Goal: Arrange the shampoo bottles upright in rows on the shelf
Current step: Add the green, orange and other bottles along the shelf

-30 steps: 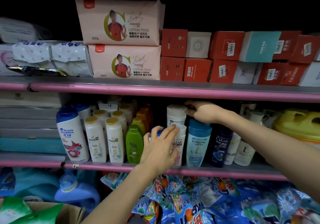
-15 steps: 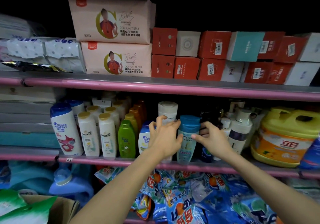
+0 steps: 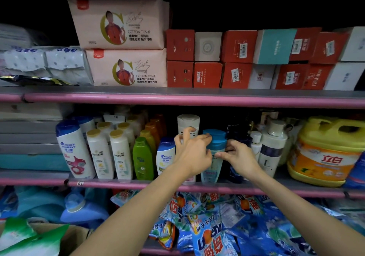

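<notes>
At the centre of the frame, a teal-capped shampoo bottle (image 3: pixel 214 156) stands upright at the front edge of the middle shelf (image 3: pixel 256 189). Both hands bracket it: the left hand (image 3: pixel 192 155) curls round its left side at the cap, while the right hand (image 3: pixel 238 157) pinches its right side just below the cap.

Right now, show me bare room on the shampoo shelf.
Bare: only a narrow shelf strip between the white L-marked bottle and the yellow jug. Crowded: bottles stand packed from the large Head & Shoulders bottle to the blue-capped bottle that the right hand pinches.
</notes>
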The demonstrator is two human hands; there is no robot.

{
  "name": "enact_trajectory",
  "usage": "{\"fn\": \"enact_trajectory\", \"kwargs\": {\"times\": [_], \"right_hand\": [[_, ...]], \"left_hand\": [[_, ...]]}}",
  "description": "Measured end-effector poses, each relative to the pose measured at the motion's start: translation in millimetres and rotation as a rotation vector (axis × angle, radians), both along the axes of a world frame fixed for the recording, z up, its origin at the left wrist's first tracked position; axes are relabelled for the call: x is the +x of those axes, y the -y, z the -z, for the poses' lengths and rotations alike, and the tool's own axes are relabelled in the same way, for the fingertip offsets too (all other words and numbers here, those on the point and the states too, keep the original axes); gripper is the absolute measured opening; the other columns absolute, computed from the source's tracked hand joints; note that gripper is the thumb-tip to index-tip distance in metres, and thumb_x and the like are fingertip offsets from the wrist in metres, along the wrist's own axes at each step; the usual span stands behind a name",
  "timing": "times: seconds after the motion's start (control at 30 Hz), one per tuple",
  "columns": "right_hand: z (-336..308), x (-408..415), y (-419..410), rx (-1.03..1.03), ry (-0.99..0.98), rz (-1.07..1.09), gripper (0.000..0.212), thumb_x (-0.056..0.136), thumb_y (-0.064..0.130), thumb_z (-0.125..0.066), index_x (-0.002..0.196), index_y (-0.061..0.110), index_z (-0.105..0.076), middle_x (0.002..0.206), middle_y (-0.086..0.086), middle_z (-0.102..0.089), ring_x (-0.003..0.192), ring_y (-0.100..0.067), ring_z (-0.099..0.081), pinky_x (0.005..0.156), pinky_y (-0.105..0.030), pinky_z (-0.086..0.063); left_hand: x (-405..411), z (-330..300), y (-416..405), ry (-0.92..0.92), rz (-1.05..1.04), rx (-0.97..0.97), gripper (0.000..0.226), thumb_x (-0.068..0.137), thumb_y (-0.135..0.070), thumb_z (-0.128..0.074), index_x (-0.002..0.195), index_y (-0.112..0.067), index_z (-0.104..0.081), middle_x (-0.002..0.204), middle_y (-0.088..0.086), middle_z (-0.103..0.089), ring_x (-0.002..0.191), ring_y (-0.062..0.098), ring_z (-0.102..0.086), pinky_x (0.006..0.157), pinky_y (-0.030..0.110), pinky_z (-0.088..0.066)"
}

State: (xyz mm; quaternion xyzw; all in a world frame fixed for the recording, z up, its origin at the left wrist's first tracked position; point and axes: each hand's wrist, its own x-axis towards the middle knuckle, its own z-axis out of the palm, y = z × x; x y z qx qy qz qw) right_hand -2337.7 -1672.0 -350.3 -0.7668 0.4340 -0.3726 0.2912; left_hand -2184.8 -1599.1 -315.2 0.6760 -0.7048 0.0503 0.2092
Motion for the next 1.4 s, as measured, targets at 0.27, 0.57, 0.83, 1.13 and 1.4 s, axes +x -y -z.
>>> {"fn": "enact_trajectory", "kwargs": {"times": [0.27,0.57,0.83,1.13,1.4], "right_hand": [[1,-2,0,0.013,0.03,-0.04,0.03,0.082,0.022,-0.073,0.109,0.013,-0.064,0.097,0.001,-0.07,0.086,-0.007,-0.066,0.075,-0.019,-0.053],[1,-9,7,0.03,0.04,-0.051,0.033,0.081,0.019,-0.074,0.111,0.008,-0.063,0.1,-0.007,-0.07,0.092,-0.02,-0.067,0.085,-0.037,-0.054],[6,-8,8,0.079,0.101,-0.09,0.033,0.083,0.016,-0.072,0.113,0.007,-0.062,0.105,-0.007,-0.07,0.096,-0.016,-0.068,0.089,-0.036,-0.055],[6,-5,8,0.077,0.101,-0.115,0.033,0.083,0.018,-0.072,0.113,0.01,-0.062,0.106,-0.002,-0.07,0.095,-0.01,-0.068,0.084,-0.025,-0.055],[5,-4,8,0.055,0.087,-0.113,0.032,0.083,0.016,-0.071,0.112,0.007,-0.062,0.105,-0.001,-0.07,0.095,-0.006,-0.066,0.082,-0.019,-0.053]], "left_hand": [[0,0,-1,-0.016,0.01,0.025,0.052,0.091,-0.027,-0.045,0.142,-0.026,-0.04,0.151,-0.013,-0.034,0.135,0.024,-0.008,0.096,0.043,-0.014],[-1,4,5,-0.163,0.024,0.012,0.049,0.092,-0.033,-0.047,0.141,-0.029,-0.041,0.148,-0.014,-0.038,0.133,0.019,-0.012,0.09,0.036,-0.013],[47,-17,16,0.108,-0.168,0.03,0.053,0.081,-0.051,-0.064,0.131,-0.037,-0.05,0.13,-0.004,-0.055,0.123,0.025,-0.021,0.085,0.041,-0.019],[55,-23,24,0.227,-0.135,0.085,0.05,0.075,-0.053,-0.069,0.121,-0.038,-0.057,0.125,0.005,-0.055,0.127,0.024,-0.022,0.096,0.047,-0.018],[60,-25,26,0.254,-0.12,0.092,0.047,0.075,-0.052,-0.07,0.118,-0.038,-0.059,0.117,0.005,-0.058,0.125,0.025,-0.023,0.095,0.046,-0.019]]}}
